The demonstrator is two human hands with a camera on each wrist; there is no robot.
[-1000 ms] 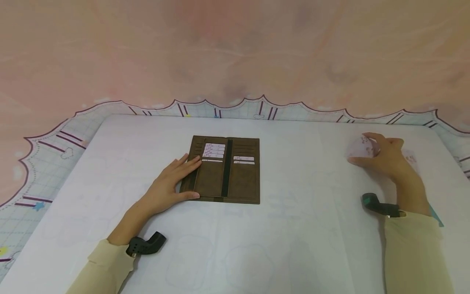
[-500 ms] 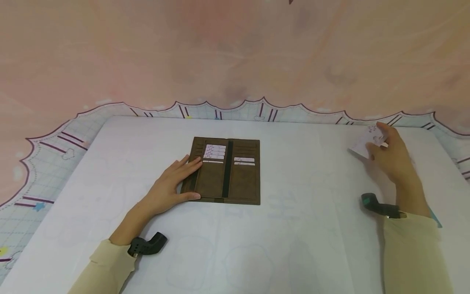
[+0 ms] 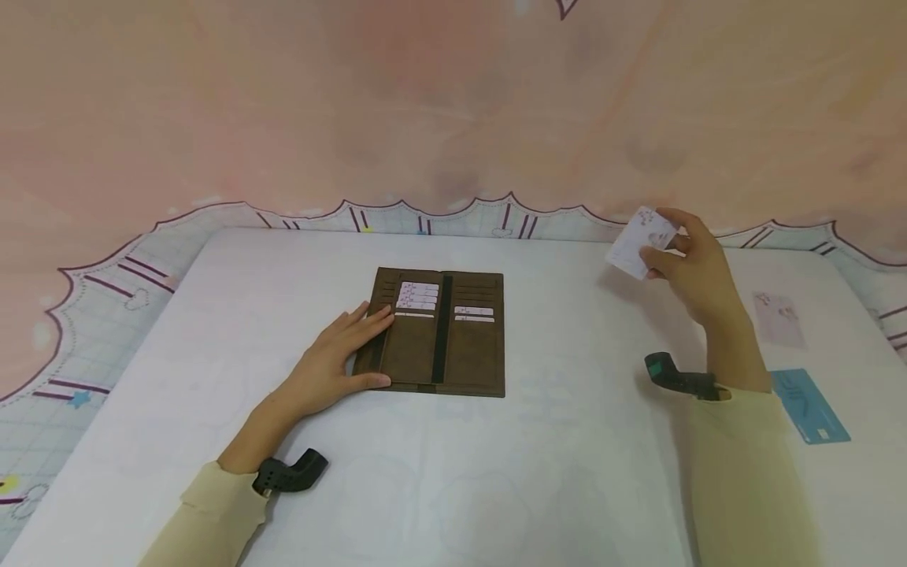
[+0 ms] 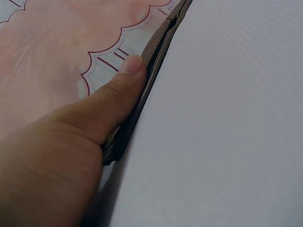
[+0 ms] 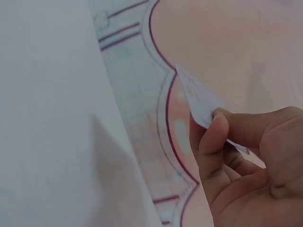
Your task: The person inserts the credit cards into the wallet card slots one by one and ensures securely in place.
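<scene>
An unfolded brown wallet lies on the white table, with several pale printed cards showing in its left slots and two card edges in its right ones. My left hand rests on the wallet's left edge, fingers straight. In the left wrist view the thumb lies along the wallet's edge. Above the table's back right, my right hand pinches a pale card with a purplish print. The right wrist view shows this card tilted between thumb and fingers.
To the right of the right forearm lie a pinkish printed card and, nearer, a blue card with a chip. The white table has a scalloped patterned cloth border along its back.
My right hand has picked up the pale card from the table and carried it up and to the left. The pinkish and blue cards are now uncovered. My left hand stays on the wallet.
</scene>
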